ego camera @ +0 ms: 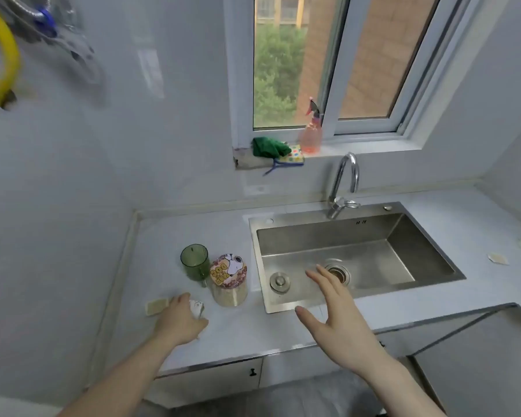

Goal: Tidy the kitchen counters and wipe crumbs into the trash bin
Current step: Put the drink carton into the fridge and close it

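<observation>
1. The worktop (418, 299) is pale and runs from the left wall to the right edge, under a window.
2. A steel sink (370, 233) is set into the worktop's middle, with a tap (345, 182) at its back rim, a drain (337, 273) and a loose plug (279, 282) on its floor.
3. The right hand (334, 320) hovers over the sink's front rim, fingers straight and spread wide, holding nothing.
4. The left hand (179, 322) rests near the worktop's front left, fingers curled around a crumpled white wad (196, 308).
5. A clear jar (229, 281) with a cartoon lid stands just left of the sink, touching a green cup (194, 261) behind it.
6. On the windowsill sit a pink spray bottle (310, 136), a green cloth (269, 147) and a spotted sponge (295, 153).
7. A small beige pad (157, 306) lies just beside the left hand, toward the worktop's left edge.
8. A small beige scrap (498, 259) lies near the worktop's right edge.
</observation>
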A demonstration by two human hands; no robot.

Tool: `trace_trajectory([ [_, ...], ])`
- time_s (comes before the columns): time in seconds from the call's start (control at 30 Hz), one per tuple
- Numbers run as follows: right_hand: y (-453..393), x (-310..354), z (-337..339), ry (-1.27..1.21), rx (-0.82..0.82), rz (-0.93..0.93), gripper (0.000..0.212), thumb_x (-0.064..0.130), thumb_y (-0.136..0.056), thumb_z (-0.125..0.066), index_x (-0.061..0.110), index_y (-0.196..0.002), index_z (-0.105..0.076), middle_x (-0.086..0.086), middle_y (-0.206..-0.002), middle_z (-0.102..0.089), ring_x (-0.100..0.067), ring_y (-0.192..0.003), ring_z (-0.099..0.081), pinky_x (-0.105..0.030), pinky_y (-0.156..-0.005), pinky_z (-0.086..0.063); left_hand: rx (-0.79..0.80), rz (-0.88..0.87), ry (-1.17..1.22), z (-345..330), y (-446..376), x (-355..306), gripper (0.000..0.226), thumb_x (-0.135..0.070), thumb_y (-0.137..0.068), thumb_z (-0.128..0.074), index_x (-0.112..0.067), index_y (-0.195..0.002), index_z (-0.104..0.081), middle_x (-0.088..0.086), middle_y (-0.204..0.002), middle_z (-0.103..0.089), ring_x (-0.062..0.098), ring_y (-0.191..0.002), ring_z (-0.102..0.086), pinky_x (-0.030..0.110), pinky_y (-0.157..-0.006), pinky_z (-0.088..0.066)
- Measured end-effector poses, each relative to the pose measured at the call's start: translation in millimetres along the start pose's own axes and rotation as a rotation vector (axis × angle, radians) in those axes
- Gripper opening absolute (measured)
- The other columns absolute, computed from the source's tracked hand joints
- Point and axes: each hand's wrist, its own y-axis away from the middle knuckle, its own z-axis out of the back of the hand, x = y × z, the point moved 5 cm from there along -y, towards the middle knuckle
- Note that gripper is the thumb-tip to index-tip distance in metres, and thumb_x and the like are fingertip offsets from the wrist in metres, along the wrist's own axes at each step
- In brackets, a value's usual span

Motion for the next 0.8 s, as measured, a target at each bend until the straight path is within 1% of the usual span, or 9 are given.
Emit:
trace_trajectory([
  [0.07,-3,1,-3,-0.004,-0.004,-0.023,0.065,0.049,-0.093,-0.064,0.047,-0.150,-0.032,0.033,-0.157,-0.015,0.014,-0.145,-0.009,-0.017,-0.116,-0.017,-0.001,0.020,0.009,-3,-7,4,0.059,-0.048,-0.075,-0.073,-0.020,-0.121,-0.050,0.002,-0.125,-0.059,0.020,-0.100,-0.060,0.031,-0.080,-0.051],
  [0.13,-2,-2,-6,0.020,-0.018,-0.041,0.067,0.049,-0.093,-0.064,0.044,-0.152,-0.032,0.033,-0.156,-0.016,0.015,-0.145,-0.009,-0.011,-0.113,-0.012,0.005,0.053,0.014,-7,-8,11,0.047,-0.042,-0.076,-0.073,-0.024,-0.115,-0.052,-0.001,-0.112,-0.065,0.016,-0.084,-0.061,0.030,-0.072,-0.052],
  [0.27,8,-12,-4,0.020,-0.036,-0.100,0.069,0.050,-0.093,-0.063,0.044,-0.152,-0.030,0.030,-0.159,-0.018,0.008,-0.148,-0.013,-0.016,-0.117,-0.014,-0.047,-0.045,-0.076,-6,-2,2,0.036,-0.030,-0.076,-0.066,-0.032,-0.112,-0.063,-0.006,-0.101,-0.070,0.020,-0.089,-0.068,0.031,-0.068,-0.057],
  [0.4,31,-27,6,0.005,-0.062,-0.188,0.068,0.049,-0.093,-0.063,0.042,-0.153,-0.031,0.022,-0.163,-0.020,0.000,-0.150,-0.018,-0.029,-0.123,-0.021,-0.007,-0.239,-0.045,-6,22,-30,0.025,-0.041,-0.073,-0.070,-0.036,-0.097,-0.065,-0.013,-0.085,-0.069,0.012,-0.077,-0.066,0.031,-0.065,-0.057],
  [0.5,61,-43,21,-0.005,-0.107,-0.277,0.069,0.052,-0.094,-0.062,0.041,-0.154,-0.030,0.024,-0.163,-0.019,0.001,-0.151,-0.016,-0.026,-0.122,-0.019,0.085,-0.419,0.082,-7,47,-78,0.023,-0.043,-0.074,-0.072,-0.040,-0.096,-0.067,-0.021,-0.087,-0.072,0.002,-0.081,-0.068,0.031,-0.068,-0.059],
  [0.63,106,-65,56,-0.018,-0.204,-0.386,0.068,0.050,-0.094,-0.062,0.042,-0.154,-0.030,0.025,-0.162,-0.018,0.001,-0.150,-0.016,-0.019,-0.118,-0.015,0.101,-0.664,0.147,1,88,-176,0.029,-0.048,-0.070,-0.068,-0.063,-0.093,-0.059,-0.041,-0.087,-0.064,-0.014,-0.081,-0.062,0.010,-0.064,-0.048],
  [0.67,119,-70,68,-0.015,-0.235,-0.406,0.068,0.049,-0.095,-0.062,0.041,-0.154,-0.031,0.025,-0.161,-0.019,0.001,-0.150,-0.017,-0.019,-0.118,-0.015,0.099,-0.725,0.159,3,100,-202,0.032,-0.049,-0.069,-0.067,-0.068,-0.093,-0.056,-0.046,-0.089,-0.061,-0.015,-0.081,-0.060,0.009,-0.064,-0.047],
  [0.77,166,-88,106,0.007,-0.331,-0.467,0.067,0.050,-0.095,-0.062,0.039,-0.153,-0.030,0.021,-0.162,-0.020,-0.002,-0.151,-0.017,-0.024,-0.122,-0.016,0.129,-0.896,0.191,-2,143,-283,0.035,-0.048,-0.070,-0.065,-0.061,-0.101,-0.057,-0.033,-0.091,-0.067,-0.004,-0.081,-0.065,0.026,-0.069,-0.054],
  [0.8,182,-93,118,0.015,-0.355,-0.490,0.067,0.052,-0.095,-0.061,0.040,-0.153,-0.030,0.020,-0.163,-0.019,-0.003,-0.151,-0.017,-0.026,-0.122,-0.017,0.130,-0.947,0.189,-5,157,-307,0.036,-0.048,-0.070,-0.066,-0.058,-0.104,-0.057,-0.030,-0.090,-0.069,-0.002,-0.081,-0.065,0.028,-0.070,-0.054],
])
